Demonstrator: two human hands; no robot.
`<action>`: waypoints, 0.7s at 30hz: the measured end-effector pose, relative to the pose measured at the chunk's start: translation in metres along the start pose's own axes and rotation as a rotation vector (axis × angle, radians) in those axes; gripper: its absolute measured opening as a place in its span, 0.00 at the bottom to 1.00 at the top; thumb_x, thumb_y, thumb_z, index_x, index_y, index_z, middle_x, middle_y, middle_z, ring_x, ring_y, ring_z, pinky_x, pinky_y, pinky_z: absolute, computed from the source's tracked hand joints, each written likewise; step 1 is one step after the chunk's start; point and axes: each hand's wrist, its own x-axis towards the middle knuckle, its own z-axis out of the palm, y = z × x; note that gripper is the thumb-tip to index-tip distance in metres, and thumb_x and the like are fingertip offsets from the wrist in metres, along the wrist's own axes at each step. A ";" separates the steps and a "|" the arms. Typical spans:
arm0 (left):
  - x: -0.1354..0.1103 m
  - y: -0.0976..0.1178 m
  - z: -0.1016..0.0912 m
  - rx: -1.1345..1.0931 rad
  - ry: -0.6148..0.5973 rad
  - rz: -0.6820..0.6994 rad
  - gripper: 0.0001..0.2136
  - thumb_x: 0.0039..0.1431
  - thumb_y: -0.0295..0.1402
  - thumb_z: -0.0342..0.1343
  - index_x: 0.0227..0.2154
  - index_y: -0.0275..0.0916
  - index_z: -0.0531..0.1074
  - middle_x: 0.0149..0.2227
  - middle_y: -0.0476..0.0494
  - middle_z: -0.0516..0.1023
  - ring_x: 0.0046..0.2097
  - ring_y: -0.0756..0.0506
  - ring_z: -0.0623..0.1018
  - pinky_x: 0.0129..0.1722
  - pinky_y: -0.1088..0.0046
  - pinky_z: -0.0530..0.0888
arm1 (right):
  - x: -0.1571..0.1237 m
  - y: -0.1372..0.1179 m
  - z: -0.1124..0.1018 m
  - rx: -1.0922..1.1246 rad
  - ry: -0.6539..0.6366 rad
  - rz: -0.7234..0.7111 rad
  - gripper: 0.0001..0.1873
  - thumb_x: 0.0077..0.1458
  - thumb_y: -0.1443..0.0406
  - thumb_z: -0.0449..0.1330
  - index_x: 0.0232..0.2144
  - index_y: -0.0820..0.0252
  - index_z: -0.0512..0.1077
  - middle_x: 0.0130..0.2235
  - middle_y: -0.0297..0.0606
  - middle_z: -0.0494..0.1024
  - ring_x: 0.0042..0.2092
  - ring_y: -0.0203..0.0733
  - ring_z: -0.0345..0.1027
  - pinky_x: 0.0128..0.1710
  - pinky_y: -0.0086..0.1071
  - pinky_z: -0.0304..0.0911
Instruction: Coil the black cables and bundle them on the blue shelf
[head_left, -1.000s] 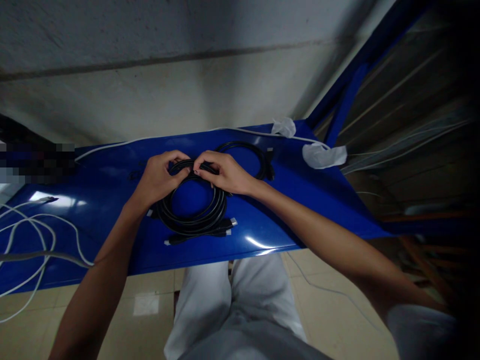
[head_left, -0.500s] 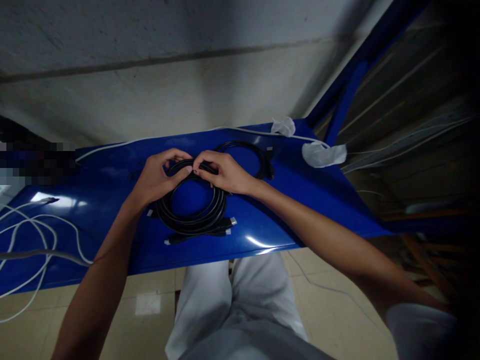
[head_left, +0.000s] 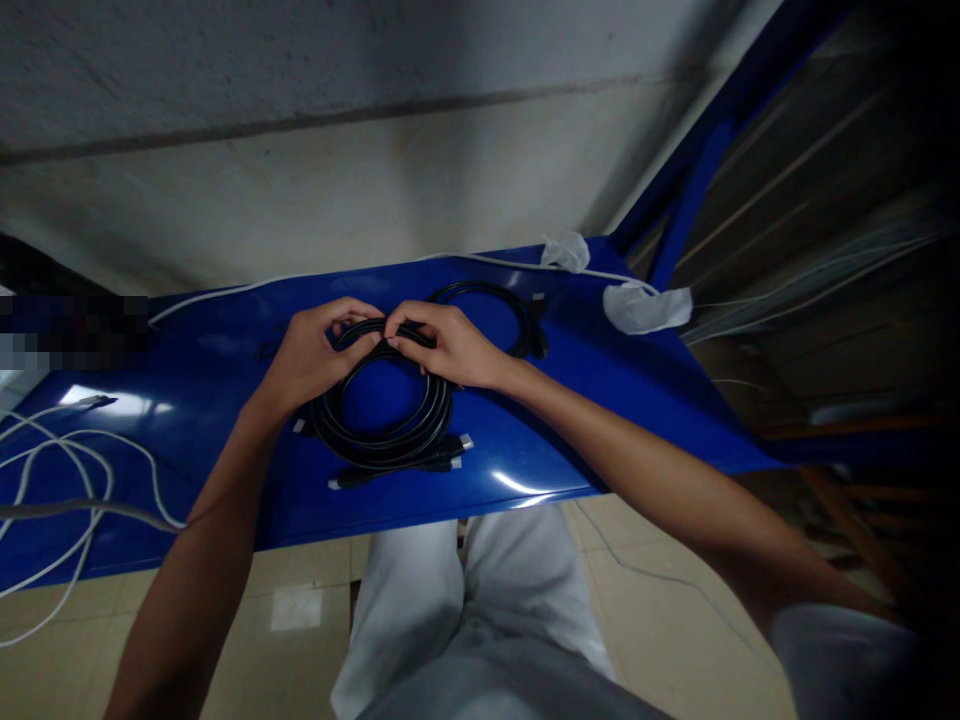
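Observation:
A coil of black cable (head_left: 382, 430) lies on the blue table (head_left: 585, 400), its connector ends sticking out at the front. My left hand (head_left: 315, 350) grips the coil's far left part. My right hand (head_left: 446, 345) pinches the far top of the same coil, thumb and fingers closed on the strands. The two hands almost touch at the top of the loop.
A second black cable coil (head_left: 499, 310) lies behind my right hand. Two crumpled white wrappers (head_left: 645, 308) sit at the table's far right. White cables (head_left: 75, 480) sprawl at the left end. A blue rack post (head_left: 690, 200) rises on the right. My legs are under the table edge.
Hardly anything: both hands stay on the top of the black coil, with only small finger shifts.

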 end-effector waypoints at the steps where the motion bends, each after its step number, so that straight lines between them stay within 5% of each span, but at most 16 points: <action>1: 0.000 0.000 0.000 0.003 0.001 0.003 0.11 0.65 0.42 0.65 0.45 0.43 0.83 0.41 0.45 0.87 0.44 0.41 0.82 0.49 0.63 0.77 | 0.000 0.000 0.000 -0.002 0.000 0.007 0.07 0.70 0.61 0.61 0.44 0.58 0.76 0.44 0.39 0.79 0.43 0.41 0.71 0.39 0.31 0.64; 10: 0.001 -0.005 0.005 -0.118 0.014 0.005 0.15 0.63 0.43 0.69 0.48 0.42 0.80 0.47 0.41 0.87 0.50 0.39 0.85 0.57 0.59 0.80 | -0.001 -0.004 -0.001 0.021 0.003 0.049 0.07 0.71 0.61 0.61 0.45 0.57 0.75 0.42 0.37 0.78 0.38 0.40 0.69 0.38 0.31 0.64; 21: -0.001 -0.002 0.003 -0.111 -0.012 -0.013 0.15 0.64 0.47 0.69 0.44 0.43 0.82 0.46 0.41 0.87 0.50 0.38 0.85 0.55 0.60 0.81 | 0.001 0.001 0.001 0.052 0.040 0.045 0.07 0.70 0.60 0.62 0.44 0.57 0.73 0.36 0.32 0.74 0.34 0.37 0.66 0.37 0.31 0.61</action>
